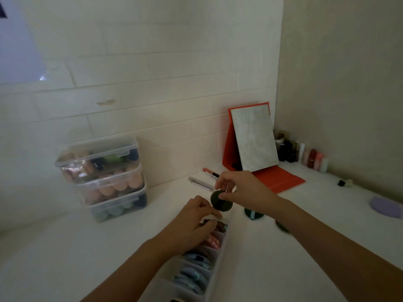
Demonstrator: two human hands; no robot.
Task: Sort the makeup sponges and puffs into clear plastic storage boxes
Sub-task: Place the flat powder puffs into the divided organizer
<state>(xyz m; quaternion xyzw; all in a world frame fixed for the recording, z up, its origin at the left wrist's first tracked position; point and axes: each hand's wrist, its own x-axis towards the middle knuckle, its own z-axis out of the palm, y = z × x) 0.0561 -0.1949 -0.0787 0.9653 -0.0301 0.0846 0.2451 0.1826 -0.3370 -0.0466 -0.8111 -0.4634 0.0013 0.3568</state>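
Dark green puff (220, 201) is in the air, pinched by thumb and fingers of the right hand (242, 190), just above the far end of the divided clear box (218, 261). Left hand (194, 223) is curled over the box's far compartment; can't tell if it grips anything. Two more green puffs (253, 214) lie on the counter (65, 247) by the right forearm, one half hidden. Lipstick (210, 172) and mirror (254, 138) behind. Stack of lidded clear boxes (102, 177) far left, purple puff (383, 207) far right.
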